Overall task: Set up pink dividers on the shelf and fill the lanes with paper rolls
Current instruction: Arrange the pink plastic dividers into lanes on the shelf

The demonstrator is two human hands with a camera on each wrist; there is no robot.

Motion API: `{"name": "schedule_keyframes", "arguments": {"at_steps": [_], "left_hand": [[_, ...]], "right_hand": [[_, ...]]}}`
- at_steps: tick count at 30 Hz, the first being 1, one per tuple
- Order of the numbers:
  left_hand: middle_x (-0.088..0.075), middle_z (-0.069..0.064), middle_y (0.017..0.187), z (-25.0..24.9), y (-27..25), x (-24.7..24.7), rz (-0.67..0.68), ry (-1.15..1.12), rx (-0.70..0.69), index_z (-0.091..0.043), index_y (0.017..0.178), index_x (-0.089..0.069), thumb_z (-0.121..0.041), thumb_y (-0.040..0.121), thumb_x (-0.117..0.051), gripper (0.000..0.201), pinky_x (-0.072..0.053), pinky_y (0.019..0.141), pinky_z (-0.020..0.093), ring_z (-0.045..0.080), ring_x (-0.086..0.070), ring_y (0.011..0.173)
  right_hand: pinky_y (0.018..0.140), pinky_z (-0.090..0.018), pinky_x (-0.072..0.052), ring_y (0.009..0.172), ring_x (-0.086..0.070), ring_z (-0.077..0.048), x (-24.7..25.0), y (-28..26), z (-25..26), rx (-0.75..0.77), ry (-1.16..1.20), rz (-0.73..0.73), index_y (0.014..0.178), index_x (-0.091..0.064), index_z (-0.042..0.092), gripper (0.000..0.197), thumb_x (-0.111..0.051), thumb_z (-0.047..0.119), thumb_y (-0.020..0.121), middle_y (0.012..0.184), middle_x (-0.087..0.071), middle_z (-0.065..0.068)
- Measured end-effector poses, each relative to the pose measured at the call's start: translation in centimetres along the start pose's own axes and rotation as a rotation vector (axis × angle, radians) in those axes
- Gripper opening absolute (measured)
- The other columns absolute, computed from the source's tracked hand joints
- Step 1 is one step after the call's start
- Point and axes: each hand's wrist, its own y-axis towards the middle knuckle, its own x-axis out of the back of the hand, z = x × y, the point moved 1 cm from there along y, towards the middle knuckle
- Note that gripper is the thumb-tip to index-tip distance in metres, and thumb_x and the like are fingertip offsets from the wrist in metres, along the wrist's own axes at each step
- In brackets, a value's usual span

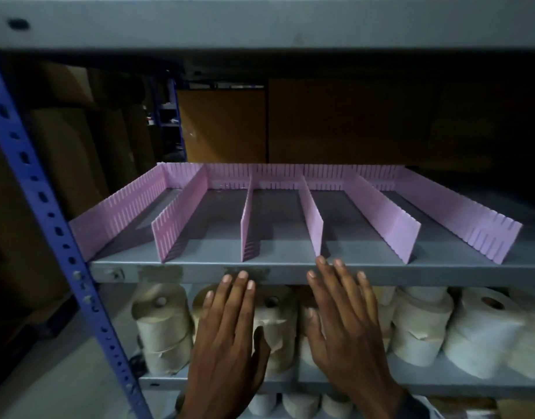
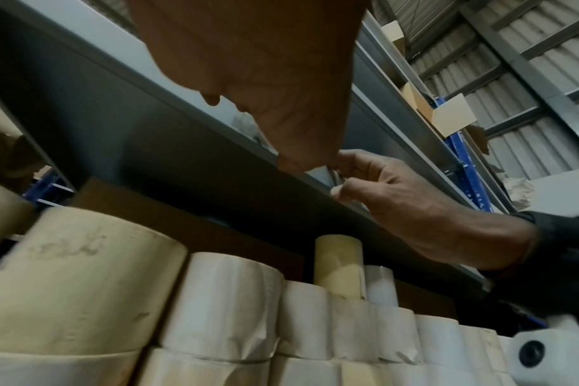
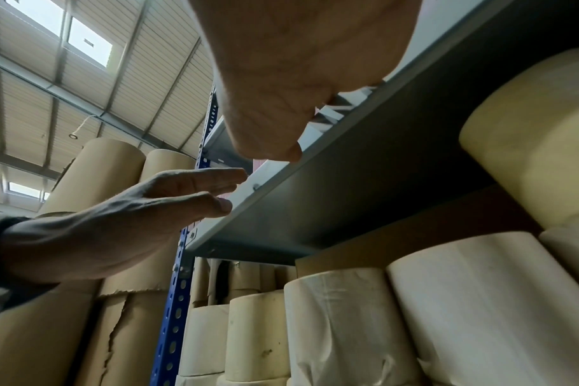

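Several pink slotted dividers (image 1: 313, 217) stand upright on the grey metal shelf (image 1: 199, 264), joined to a pink back strip (image 1: 290, 173), forming empty lanes. My left hand (image 1: 230, 313) hovers flat in front of the shelf's front lip, fingers straight, holding nothing. My right hand (image 1: 341, 297) is also flat, its fingertips at the shelf's front edge just below the end of a middle divider. Paper rolls (image 1: 486, 328) fill the shelf below, seen close in both wrist views (image 2: 83, 287) (image 3: 480, 300).
A blue perforated upright (image 1: 42, 213) frames the rack's left side. Another grey shelf (image 1: 260, 22) sits overhead. Brown cardboard boxes (image 1: 350, 122) stand dark behind the rack. Tall brown paper rolls (image 3: 109, 169) stand left of the rack. More rolls (image 1: 302, 403) lie on a lower level.
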Motion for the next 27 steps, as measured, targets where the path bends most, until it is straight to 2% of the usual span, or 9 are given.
{"name": "schedule_keyframes", "arguments": {"at_steps": [4, 6, 8, 10, 12, 15, 20, 24, 27], "left_hand": [[-0.054, 0.023, 0.149, 1.5, 0.0, 0.3, 0.026, 0.018, 0.01, 0.008, 0.136, -0.062, -0.021, 0.083, -0.057, 0.06, -0.054, 0.099, 0.063, 0.046, -0.05, 0.139], [-0.052, 0.022, 0.152, 1.7, 0.2, 0.2, 0.023, 0.029, -0.008, 0.007, 0.139, -0.06, -0.016, 0.079, -0.066, 0.064, -0.053, 0.1, 0.062, 0.045, -0.049, 0.141], [-0.048, 0.021, 0.155, 1.8, 0.6, 0.1, 0.033, 0.024, -0.015, 0.005, 0.142, -0.056, -0.014, 0.072, -0.078, 0.076, -0.051, 0.103, 0.062, 0.044, -0.045, 0.143], [-0.044, 0.017, 0.159, 1.6, 1.1, 0.0, 0.044, 0.017, -0.018, 0.002, 0.147, -0.052, -0.014, 0.07, -0.081, 0.083, -0.046, 0.11, 0.06, 0.042, -0.042, 0.147], [-0.04, 0.014, 0.162, 1.4, 1.3, -0.1, 0.042, 0.016, -0.024, -0.001, 0.15, -0.048, -0.016, 0.071, -0.079, 0.087, -0.038, 0.114, 0.058, 0.039, -0.04, 0.149], [-0.039, 0.012, 0.164, 1.6, 1.3, -0.6, 0.011, 0.027, -0.044, -0.003, 0.152, -0.044, -0.018, 0.07, -0.079, 0.091, -0.035, 0.115, 0.057, 0.038, -0.039, 0.149], [-0.044, 0.013, 0.161, 2.2, 0.9, -1.2, -0.076, 0.061, -0.093, -0.002, 0.15, -0.046, -0.017, 0.075, -0.071, 0.081, -0.042, 0.111, 0.059, 0.038, -0.044, 0.147], [-0.048, 0.014, 0.157, 2.5, 0.9, -1.3, -0.115, 0.057, -0.115, -0.002, 0.146, -0.051, -0.02, 0.082, -0.054, 0.067, -0.044, 0.108, 0.059, 0.039, -0.047, 0.144], [-0.05, 0.015, 0.155, 2.8, 0.9, -1.3, -0.143, 0.051, -0.136, -0.001, 0.144, -0.056, -0.018, 0.081, -0.057, 0.065, -0.042, 0.108, 0.057, 0.035, -0.044, 0.145]], "right_hand": [[0.109, -0.06, -0.034, 0.142, -0.037, -0.034, -0.6, -0.3, 0.3, 0.002, -0.025, -0.063, 0.138, -0.052, 0.006, 0.057, -0.058, 0.013, 0.082, 0.151, -0.042, -0.013], [0.108, -0.061, -0.034, 0.14, -0.039, -0.035, -0.8, -0.3, 0.5, 0.013, -0.026, -0.071, 0.135, -0.055, 0.005, 0.052, -0.053, 0.014, 0.084, 0.149, -0.044, -0.014], [0.108, -0.061, -0.035, 0.139, -0.04, -0.036, -0.8, -0.3, 0.6, 0.019, -0.027, -0.061, 0.133, -0.057, 0.003, 0.05, -0.051, 0.014, 0.085, 0.148, -0.045, -0.015], [0.107, -0.062, -0.035, 0.14, -0.039, -0.036, -0.8, -0.3, 0.6, 0.014, -0.031, -0.043, 0.133, -0.057, 0.003, 0.05, -0.05, 0.014, 0.085, 0.148, -0.045, -0.016], [0.107, -0.062, -0.035, 0.14, -0.038, -0.036, -0.8, -0.3, 0.6, 0.005, -0.028, -0.045, 0.133, -0.057, 0.002, 0.05, -0.05, 0.013, 0.085, 0.148, -0.045, -0.016], [0.106, -0.062, -0.036, 0.14, -0.038, -0.037, -1.0, -0.4, 0.8, -0.007, -0.024, -0.073, 0.135, -0.055, 0.004, 0.051, -0.05, 0.013, 0.085, 0.148, -0.045, -0.017], [0.106, -0.062, -0.036, 0.141, -0.037, -0.038, -1.1, -0.2, 1.0, -0.002, -0.094, -0.061, 0.138, -0.052, 0.007, 0.056, -0.056, 0.011, 0.083, 0.151, -0.042, -0.015], [0.108, -0.061, -0.034, 0.143, -0.033, -0.038, -1.4, -0.4, 1.2, -0.034, -0.096, -0.052, 0.141, -0.048, 0.007, 0.06, -0.057, 0.011, 0.082, 0.153, -0.039, -0.014], [0.109, -0.061, -0.033, 0.143, -0.033, -0.037, -1.8, -0.3, 1.3, -0.064, -0.072, -0.071, 0.142, -0.047, 0.007, 0.059, -0.055, 0.01, 0.084, 0.154, -0.038, -0.013]]}}
